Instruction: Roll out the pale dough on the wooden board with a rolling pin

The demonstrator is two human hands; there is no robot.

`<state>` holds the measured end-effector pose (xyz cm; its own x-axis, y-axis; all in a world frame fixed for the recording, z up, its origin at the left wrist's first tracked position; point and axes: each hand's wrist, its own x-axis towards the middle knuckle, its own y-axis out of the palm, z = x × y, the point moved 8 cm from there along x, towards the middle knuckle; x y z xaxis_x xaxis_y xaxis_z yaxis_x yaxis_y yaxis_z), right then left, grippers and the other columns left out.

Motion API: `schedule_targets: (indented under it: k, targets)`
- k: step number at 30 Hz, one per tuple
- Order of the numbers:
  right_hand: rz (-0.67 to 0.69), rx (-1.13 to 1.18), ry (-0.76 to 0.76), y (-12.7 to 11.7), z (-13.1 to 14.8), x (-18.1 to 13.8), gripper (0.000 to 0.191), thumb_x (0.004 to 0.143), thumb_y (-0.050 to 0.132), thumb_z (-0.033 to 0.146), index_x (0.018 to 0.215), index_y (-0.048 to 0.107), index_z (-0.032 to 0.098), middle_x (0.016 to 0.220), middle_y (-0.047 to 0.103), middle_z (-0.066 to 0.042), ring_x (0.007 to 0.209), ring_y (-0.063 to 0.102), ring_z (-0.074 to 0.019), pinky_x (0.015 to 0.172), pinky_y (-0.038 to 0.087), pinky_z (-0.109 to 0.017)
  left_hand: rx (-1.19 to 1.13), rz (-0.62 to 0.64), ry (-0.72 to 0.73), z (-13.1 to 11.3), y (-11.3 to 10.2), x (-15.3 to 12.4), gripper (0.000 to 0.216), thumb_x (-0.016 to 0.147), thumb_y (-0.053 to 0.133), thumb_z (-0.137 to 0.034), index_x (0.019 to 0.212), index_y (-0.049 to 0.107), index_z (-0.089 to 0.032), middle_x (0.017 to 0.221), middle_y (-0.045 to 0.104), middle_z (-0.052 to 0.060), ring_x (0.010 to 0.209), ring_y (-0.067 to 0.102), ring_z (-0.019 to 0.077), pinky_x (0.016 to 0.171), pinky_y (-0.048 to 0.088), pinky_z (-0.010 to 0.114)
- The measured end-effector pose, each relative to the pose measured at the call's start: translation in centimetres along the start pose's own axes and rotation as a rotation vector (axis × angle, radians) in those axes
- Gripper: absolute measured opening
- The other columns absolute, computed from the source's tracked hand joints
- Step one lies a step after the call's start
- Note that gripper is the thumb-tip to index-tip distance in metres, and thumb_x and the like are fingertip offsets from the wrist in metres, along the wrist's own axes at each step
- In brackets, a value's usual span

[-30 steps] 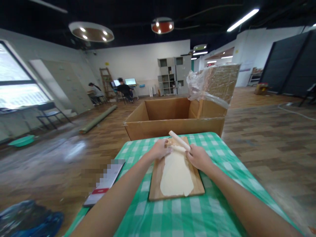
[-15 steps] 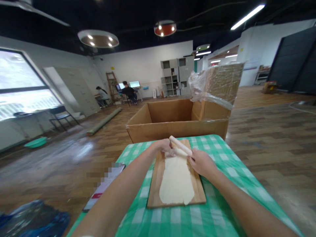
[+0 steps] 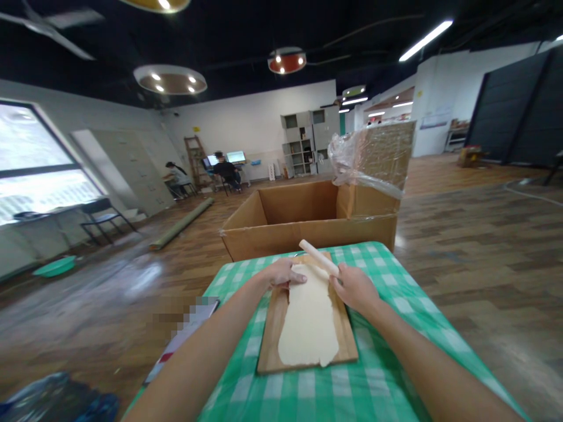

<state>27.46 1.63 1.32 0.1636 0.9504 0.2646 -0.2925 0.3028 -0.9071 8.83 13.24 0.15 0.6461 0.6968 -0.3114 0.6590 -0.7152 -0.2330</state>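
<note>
Green-checked surface (image 3: pixel 387 351) noted nearest, wooden board (image 3: pixel 268 351) laid lengthwise on it. Dough sheet (image 3: pixel 308 322) spread flat along board, most of it covered. Left hand (image 3: pixel 281 272) rested on dough's far left edge, fingers extended and loosely open, nothing gripped. Right hand (image 3: pixel 356 288) closed around near end of rolling pin (image 3: pixel 317 255); pin angled across far end of board. Open cardboard box (image 3: pixel 308 230) stood just beyond surface. Seated people (image 3: pixel 227 174) observed by far wall.
</note>
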Motion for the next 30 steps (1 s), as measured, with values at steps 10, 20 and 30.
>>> schedule_targets:
  k: [10,20,30]
  targets:
    - [-0.070,-0.002,-0.009,0.1,-0.4,0.1,0.019,0.105,0.053,0.037,0.099,0.060,0.020,0.090,0.074,-0.008,0.078,0.067,-0.0219,0.062,0.028,-0.032,-0.411,-0.249,0.221,0.7,-0.6,-1.0,0.052,0.064,0.096,-0.045,0.097,0.072,-0.013,0.083,0.077,0.009,0.066,0.069,0.0178,0.067,0.056,0.028]
    - [-0.205,0.045,0.051,-0.4,-3.1,0.9,0.019,0.103,0.054,0.036,0.093,0.060,0.021,0.080,0.071,-0.007,0.071,0.063,-0.0205,0.059,0.024,-0.032,-0.081,-0.526,0.665,-12.5,-4.8,-5.3,0.054,0.077,0.084,-0.060,0.106,0.073,-0.015,0.096,0.077,0.006,0.082,0.068,0.0192,0.073,0.052,0.027]
    - [-0.212,0.024,0.114,-1.1,-3.8,0.9,0.025,0.103,0.053,0.041,0.094,0.063,0.020,0.082,0.072,-0.008,0.071,0.061,-0.0211,0.061,0.025,-0.033,0.669,0.033,0.563,-4.4,5.6,-17.8,0.029,0.087,0.065,-0.023,0.113,0.077,-0.029,0.136,0.072,0.006,0.139,0.057,0.0316,0.121,0.038,0.051]
